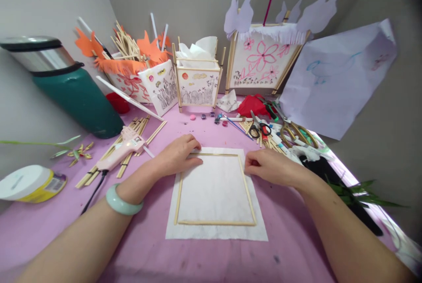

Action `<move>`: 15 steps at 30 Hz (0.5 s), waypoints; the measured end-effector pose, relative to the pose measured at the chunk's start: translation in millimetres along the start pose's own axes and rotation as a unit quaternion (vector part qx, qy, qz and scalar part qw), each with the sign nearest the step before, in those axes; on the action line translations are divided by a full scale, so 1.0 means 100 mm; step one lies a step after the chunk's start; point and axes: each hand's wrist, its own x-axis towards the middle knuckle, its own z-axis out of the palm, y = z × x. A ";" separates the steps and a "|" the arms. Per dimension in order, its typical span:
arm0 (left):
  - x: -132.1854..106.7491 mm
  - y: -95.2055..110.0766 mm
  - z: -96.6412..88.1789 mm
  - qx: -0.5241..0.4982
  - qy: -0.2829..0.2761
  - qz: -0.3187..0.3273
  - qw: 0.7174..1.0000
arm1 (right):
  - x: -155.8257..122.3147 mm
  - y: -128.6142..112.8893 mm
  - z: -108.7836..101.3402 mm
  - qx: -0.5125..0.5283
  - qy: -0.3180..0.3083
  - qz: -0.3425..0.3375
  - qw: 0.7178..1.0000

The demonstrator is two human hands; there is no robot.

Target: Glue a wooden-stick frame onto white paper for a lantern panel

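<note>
A sheet of white paper lies on the table in front of me, with thin wooden sticks laid on it as a four-sided frame. My left hand is at the frame's far left corner, its fingers bent over the top stick and its thumb inside; the hand covers that corner. On the other side, my right hand is closed, fingertips pressed together at the paper's right edge near the far right corner. What sits between those fingertips is hidden. A pale green bangle circles my left wrist.
Left are a pink glue gun on bundled sticks, a green bottle and a white-lidded tub. Decorated paper lanterns line the back. Scissors, markers and loose sticks crowd the right, beside a leaning paper sheet.
</note>
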 end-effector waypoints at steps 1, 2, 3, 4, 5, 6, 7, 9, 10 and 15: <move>0.00 0.00 0.00 0.000 -0.002 0.001 1.000 | 0.00 0.01 0.00 0.005 -0.014 0.000 1.000; 0.00 -0.01 0.00 0.001 -0.003 0.002 1.000 | 0.00 0.02 0.01 0.008 -0.027 0.001 1.000; 0.00 -0.02 -0.01 0.001 -0.005 0.004 1.000 | 0.00 0.03 0.00 0.011 -0.034 0.004 0.999; 0.00 -0.03 -0.02 0.002 -0.007 0.007 1.000 | 0.00 0.04 0.00 0.018 -0.040 0.004 0.999; 0.00 -0.03 -0.03 0.004 -0.010 0.011 1.000 | 0.00 0.05 0.00 0.029 -0.047 0.002 0.998; 0.00 -0.03 -0.04 0.006 -0.011 0.016 1.000 | 0.00 0.06 0.00 0.041 -0.052 0.000 0.998; 0.00 -0.02 -0.06 0.011 -0.005 0.019 1.000 | 0.00 0.07 0.00 0.051 -0.056 0.000 0.997; -0.02 0.07 -0.09 0.030 0.028 0.017 0.999 | 0.01 0.08 0.00 0.057 -0.055 -0.003 0.997; -0.03 0.15 -0.10 0.040 0.047 0.017 0.998 | 0.01 0.08 0.01 0.053 -0.053 -0.006 0.997; -0.17 0.67 0.03 0.064 -0.027 0.100 0.993 | 0.02 0.06 0.04 0.038 -0.047 -0.011 0.998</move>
